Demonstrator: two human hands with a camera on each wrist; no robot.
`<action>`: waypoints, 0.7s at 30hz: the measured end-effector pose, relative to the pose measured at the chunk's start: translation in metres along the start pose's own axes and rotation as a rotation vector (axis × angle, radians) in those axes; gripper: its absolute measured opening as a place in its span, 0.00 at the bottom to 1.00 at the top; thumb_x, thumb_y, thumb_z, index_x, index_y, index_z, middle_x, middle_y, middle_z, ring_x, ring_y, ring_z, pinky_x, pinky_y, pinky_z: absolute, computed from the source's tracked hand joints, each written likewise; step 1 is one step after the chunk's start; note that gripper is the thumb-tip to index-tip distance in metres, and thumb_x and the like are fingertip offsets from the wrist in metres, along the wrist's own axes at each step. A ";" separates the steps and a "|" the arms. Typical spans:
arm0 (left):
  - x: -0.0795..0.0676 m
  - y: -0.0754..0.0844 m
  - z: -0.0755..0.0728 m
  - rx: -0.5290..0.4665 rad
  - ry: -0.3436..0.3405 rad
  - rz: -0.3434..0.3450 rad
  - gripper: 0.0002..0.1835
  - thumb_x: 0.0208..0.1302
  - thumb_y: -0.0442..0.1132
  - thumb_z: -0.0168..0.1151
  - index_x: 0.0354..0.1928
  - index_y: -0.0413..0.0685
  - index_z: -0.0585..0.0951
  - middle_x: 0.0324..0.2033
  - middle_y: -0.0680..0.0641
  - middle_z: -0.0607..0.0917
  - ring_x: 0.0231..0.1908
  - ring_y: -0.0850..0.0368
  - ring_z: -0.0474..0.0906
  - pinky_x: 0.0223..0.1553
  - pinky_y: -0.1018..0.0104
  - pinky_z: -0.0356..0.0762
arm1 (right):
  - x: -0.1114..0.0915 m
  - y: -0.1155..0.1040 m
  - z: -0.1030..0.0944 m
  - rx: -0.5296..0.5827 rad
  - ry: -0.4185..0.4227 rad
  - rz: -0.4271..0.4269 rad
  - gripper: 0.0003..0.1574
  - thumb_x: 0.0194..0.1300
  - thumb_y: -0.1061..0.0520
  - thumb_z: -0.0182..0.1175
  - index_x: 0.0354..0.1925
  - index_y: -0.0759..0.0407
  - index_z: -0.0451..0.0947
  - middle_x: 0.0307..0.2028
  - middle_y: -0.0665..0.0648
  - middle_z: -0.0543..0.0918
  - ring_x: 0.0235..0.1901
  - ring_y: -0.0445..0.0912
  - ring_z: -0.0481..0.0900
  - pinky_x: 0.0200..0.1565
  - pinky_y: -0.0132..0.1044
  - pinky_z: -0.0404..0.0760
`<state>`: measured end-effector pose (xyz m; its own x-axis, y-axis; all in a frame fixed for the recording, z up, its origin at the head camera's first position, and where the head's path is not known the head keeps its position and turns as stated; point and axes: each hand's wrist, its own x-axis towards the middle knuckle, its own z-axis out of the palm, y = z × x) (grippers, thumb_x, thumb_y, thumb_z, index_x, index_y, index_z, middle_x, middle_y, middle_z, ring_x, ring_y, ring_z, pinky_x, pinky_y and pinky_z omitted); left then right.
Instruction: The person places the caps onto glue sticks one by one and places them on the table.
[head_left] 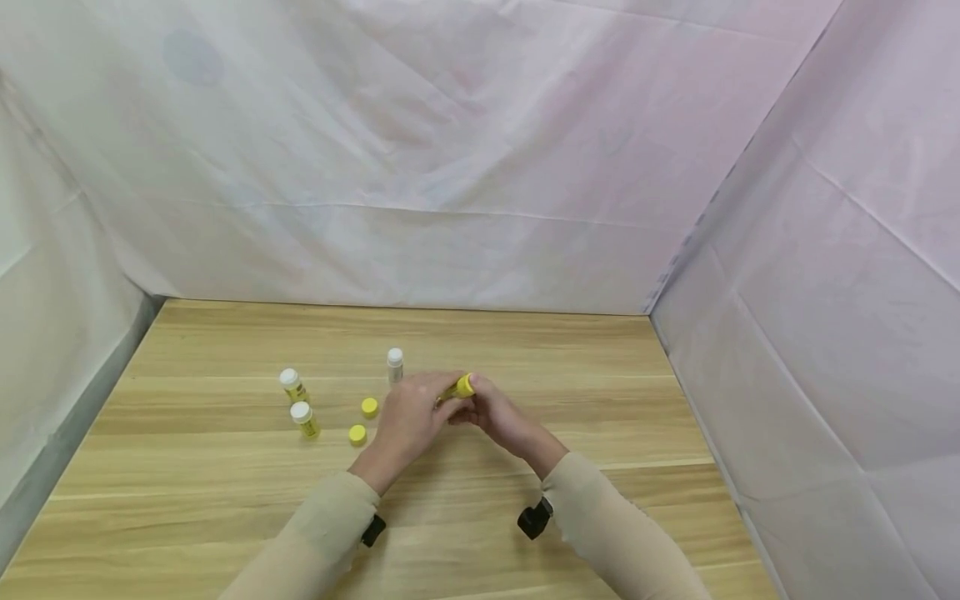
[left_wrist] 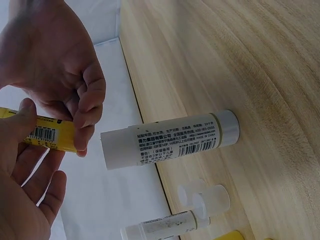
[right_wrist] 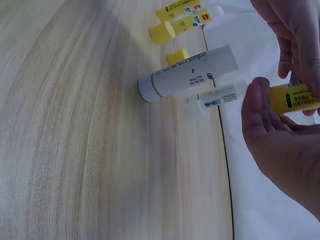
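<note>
My left hand [head_left: 408,412] pinches a yellow glue stick [left_wrist: 47,134] between thumb and fingers, above the table. Its barcode label faces the left wrist camera. The right hand [head_left: 506,419] grips the other end of that stick, thumb against the yellow end [head_left: 465,385]. In the right wrist view, its fingers [right_wrist: 257,112] curl close around this end, and they partly cover it. Beyond the hands stands a white glue stick [head_left: 395,367]. The left wrist view shows a larger white glue stick [left_wrist: 170,140] upright near the hands; the left hand hides it from the head camera.
Two yellow glue sticks with white tops [head_left: 292,385] [head_left: 304,419] stand to the left. Two yellow caps [head_left: 370,407] [head_left: 357,435] lie between them and my left hand. Translucent caps [left_wrist: 212,201] rest near the white sticks. Cloth walls [head_left: 420,258] border the wooden table [head_left: 585,367].
</note>
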<state>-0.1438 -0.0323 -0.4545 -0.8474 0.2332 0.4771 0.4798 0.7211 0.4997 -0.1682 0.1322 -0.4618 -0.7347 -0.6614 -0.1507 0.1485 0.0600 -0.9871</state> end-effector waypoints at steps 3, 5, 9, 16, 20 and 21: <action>0.001 0.000 0.001 -0.011 -0.009 -0.014 0.17 0.51 0.46 0.68 0.45 0.57 0.82 0.39 0.54 0.86 0.38 0.59 0.81 0.40 0.64 0.80 | 0.001 0.001 -0.001 0.009 -0.008 0.020 0.37 0.71 0.40 0.20 0.60 0.62 0.60 0.54 0.68 0.70 0.48 0.44 0.74 0.58 0.54 0.68; 0.001 -0.001 0.002 -0.010 -0.020 -0.025 0.17 0.52 0.46 0.68 0.46 0.57 0.82 0.40 0.54 0.86 0.39 0.60 0.81 0.41 0.65 0.80 | 0.001 0.002 -0.003 -0.010 -0.008 0.046 0.39 0.70 0.37 0.20 0.61 0.61 0.59 0.54 0.68 0.70 0.48 0.45 0.74 0.57 0.53 0.69; 0.000 -0.003 0.005 0.004 -0.039 -0.050 0.18 0.53 0.45 0.67 0.48 0.55 0.81 0.42 0.52 0.85 0.41 0.59 0.81 0.42 0.65 0.80 | 0.000 -0.001 -0.006 -0.083 -0.004 0.102 0.42 0.69 0.32 0.19 0.62 0.57 0.59 0.54 0.62 0.72 0.52 0.48 0.73 0.56 0.53 0.71; -0.001 -0.007 0.007 0.046 -0.039 -0.116 0.19 0.54 0.49 0.66 0.48 0.57 0.80 0.43 0.54 0.85 0.43 0.58 0.81 0.41 0.63 0.81 | -0.008 -0.025 -0.007 -0.228 0.080 0.086 0.36 0.73 0.39 0.25 0.63 0.60 0.60 0.57 0.60 0.71 0.56 0.54 0.71 0.55 0.56 0.71; -0.001 -0.009 0.009 0.053 -0.044 -0.123 0.19 0.54 0.53 0.64 0.47 0.58 0.81 0.42 0.54 0.85 0.42 0.59 0.81 0.40 0.64 0.81 | -0.011 -0.032 -0.006 -0.273 0.155 0.028 0.27 0.72 0.46 0.39 0.63 0.57 0.58 0.55 0.59 0.70 0.54 0.51 0.70 0.53 0.51 0.74; -0.001 -0.010 0.009 0.056 -0.045 -0.126 0.19 0.54 0.54 0.64 0.47 0.58 0.81 0.42 0.54 0.85 0.41 0.60 0.81 0.40 0.64 0.81 | -0.011 -0.032 -0.006 -0.290 0.181 0.008 0.27 0.71 0.47 0.43 0.63 0.56 0.58 0.54 0.58 0.71 0.53 0.50 0.71 0.52 0.50 0.75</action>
<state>-0.1494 -0.0334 -0.4667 -0.9101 0.1668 0.3793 0.3566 0.7814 0.5121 -0.1685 0.1422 -0.4290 -0.8436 -0.5184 -0.1401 -0.0205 0.2918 -0.9563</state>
